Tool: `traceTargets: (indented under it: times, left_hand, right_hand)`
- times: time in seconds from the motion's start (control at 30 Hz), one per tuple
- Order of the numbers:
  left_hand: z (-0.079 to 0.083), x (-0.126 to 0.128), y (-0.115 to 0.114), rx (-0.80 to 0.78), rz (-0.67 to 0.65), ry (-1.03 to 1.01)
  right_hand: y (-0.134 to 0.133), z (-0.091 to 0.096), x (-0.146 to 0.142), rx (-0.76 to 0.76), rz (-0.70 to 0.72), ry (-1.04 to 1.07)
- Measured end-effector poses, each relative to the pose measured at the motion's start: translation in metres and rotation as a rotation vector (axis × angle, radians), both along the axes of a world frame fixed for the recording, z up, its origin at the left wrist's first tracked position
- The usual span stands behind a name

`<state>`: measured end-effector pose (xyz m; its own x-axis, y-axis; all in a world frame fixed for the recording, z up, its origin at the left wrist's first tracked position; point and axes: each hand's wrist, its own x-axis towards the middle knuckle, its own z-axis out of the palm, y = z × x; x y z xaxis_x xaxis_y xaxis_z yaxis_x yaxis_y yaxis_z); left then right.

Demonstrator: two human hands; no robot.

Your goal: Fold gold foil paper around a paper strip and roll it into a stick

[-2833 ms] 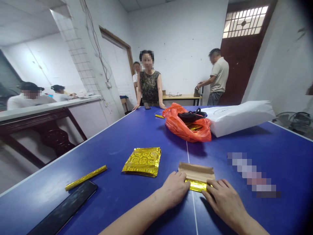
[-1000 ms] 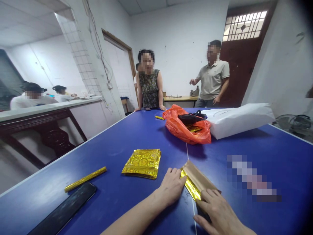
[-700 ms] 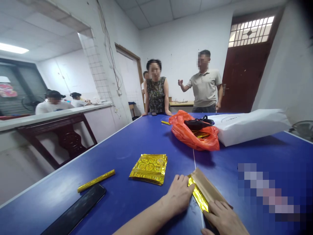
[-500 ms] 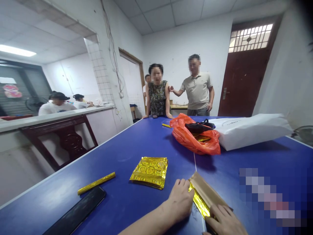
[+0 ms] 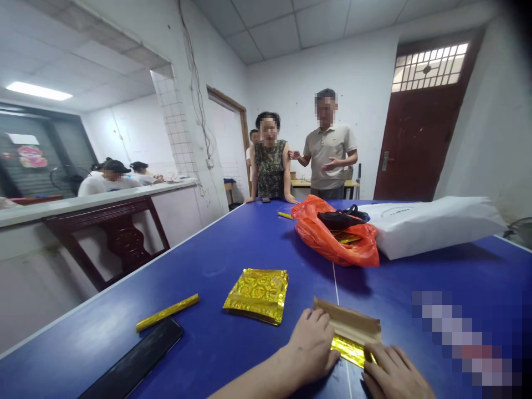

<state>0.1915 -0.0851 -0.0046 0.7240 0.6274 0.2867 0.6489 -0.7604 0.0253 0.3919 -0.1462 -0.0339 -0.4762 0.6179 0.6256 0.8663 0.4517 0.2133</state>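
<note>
A sheet of gold foil paper (image 5: pixel 349 350) lies on the blue table in front of me, its brown back (image 5: pixel 351 324) standing up along the far side and its near part folded or rolled over. My left hand (image 5: pixel 312 344) grips the left end with curled fingers. At the right end, my right hand (image 5: pixel 394 372) is closed over the foil, fingers pressed together. Beyond my left hand sits a stack of embossed gold foil paper (image 5: pixel 256 295). A thin gold foil roll (image 5: pixel 168 313) rests farther left.
A black phone (image 5: pixel 133 360) lies at the front left of the blue table (image 5: pixel 199 354). An open red plastic bag (image 5: pixel 316 238) holds a black item and gold paper, beside a white bag (image 5: pixel 432 224). Two people stand at the far edge. A dark wooden chair (image 5: pixel 124 238) is left.
The gold sheet has turned from slanting to lying more crosswise between my hands, with its brown back raised. The standing person at right has lifted a hand. The view has shifted slightly.
</note>
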Motion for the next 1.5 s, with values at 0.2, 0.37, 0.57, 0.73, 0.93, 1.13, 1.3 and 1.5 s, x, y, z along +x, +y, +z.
traceTargets:
  times: [0.2,0.37,0.57,0.73,0.93,1.13,1.3,1.5]
  left_hand:
    - [-0.004,0.004,0.000,0.040,-0.039,0.024]
    - [-0.008,0.008,-0.001,0.004,-0.080,0.063]
    - [-0.004,0.011,-0.006,0.068,-0.051,0.080]
    - [0.000,0.015,-0.012,0.011,-0.099,0.122]
    - [-0.004,0.014,-0.018,0.004,-0.140,0.068]
    - [-0.009,0.011,-0.015,-0.036,-0.154,0.065]
    - [0.002,0.006,-0.008,-0.108,-0.181,0.051]
    - [0.004,0.002,0.000,-0.181,-0.194,-0.034]
  right_hand:
    - [-0.003,-0.003,-0.007,-0.077,-0.013,0.143]
    - [-0.006,0.002,-0.010,-0.196,-0.016,0.166]
    - [-0.006,0.002,-0.010,-0.216,-0.037,0.180]
    - [-0.011,0.006,-0.017,-0.232,-0.018,0.182]
    - [-0.014,0.010,-0.021,-0.291,0.046,0.183]
    - [-0.011,0.030,-0.012,-0.480,0.064,0.123]
    - [-0.004,0.040,0.009,-0.534,0.019,-0.017]
    - [0.005,0.027,0.023,-0.421,-0.085,0.081]
